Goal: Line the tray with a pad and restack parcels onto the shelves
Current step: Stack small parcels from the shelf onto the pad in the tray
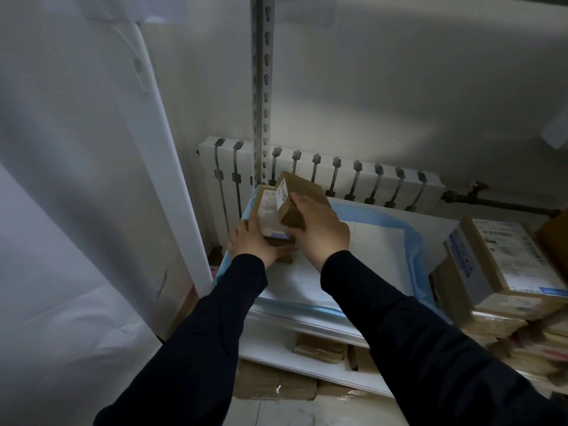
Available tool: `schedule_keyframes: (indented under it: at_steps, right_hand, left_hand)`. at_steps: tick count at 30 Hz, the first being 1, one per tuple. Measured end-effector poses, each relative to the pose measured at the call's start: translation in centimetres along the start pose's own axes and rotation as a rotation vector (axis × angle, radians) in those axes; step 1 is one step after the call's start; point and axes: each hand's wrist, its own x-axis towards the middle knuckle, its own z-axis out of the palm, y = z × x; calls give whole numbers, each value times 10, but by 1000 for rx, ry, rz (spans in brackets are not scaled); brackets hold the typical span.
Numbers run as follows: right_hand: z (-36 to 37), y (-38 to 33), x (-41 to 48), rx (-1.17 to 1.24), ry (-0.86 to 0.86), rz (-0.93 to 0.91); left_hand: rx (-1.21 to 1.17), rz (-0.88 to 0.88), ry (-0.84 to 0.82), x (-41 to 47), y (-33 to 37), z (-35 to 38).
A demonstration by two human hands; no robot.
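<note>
A white pad with blue edges (pixel 362 241) covers the shelf tray (pixel 295 321). At its back left corner lies a flat brown parcel with a white label (pixel 268 210). My left hand (pixel 250 242) grips that parcel's near left edge. A smaller brown box with a label (pixel 296 192) sits tilted on top of it, and my right hand (pixel 316 232) grips this box from the right and front. Dark sleeves cover both arms.
A stack of labelled parcels (pixel 498 269) stands at the right end of the shelf. More brown parcels (pixel 319 348) lie on the lower shelves. A perforated metal upright (pixel 261 96) and a white radiator (pixel 353 182) stand behind. A white panel (pixel 172 167) rises at left.
</note>
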Motion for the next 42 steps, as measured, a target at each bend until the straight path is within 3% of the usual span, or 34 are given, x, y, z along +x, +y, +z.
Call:
schedule_keyframes:
  at_steps: [2,6,11,14,17,21,27,30,37,42]
  right_hand:
    - [4,-10,6,-103,-34,-4]
    - [25,-24,9,-185,-143,-61]
    - [30,-16,11,-71,-186,-79]
    - [26,-16,13,-8,-232,-99]
    - [19,-12,9,13,-271,-127]
    - [0,4,-9,-18,-116,-134]
    - [-65,50,-43,-158,99,1]
    - [-93,85,-65,-208,168,127]
    - [-129,168,-122,-207,244,388]
    - [-140,192,-144,198,219,435]
  left_hand:
    - [-158,-55,-62,5,-7,-3]
    - [-740,-117,-83,2,-12,-6]
    - [-1052,-172,-130,1,6,-22]
    - [-1057,-203,-95,3,11,-23]
    - [-882,-198,-6,-1,16,-16]
    - [-702,-227,260,-16,31,-13]
    - [-572,160,395,-62,110,6]
    - [-710,271,199,-85,153,30]
    - [-686,124,-364,-135,215,98]
    - [-822,-122,-622,-157,239,124]
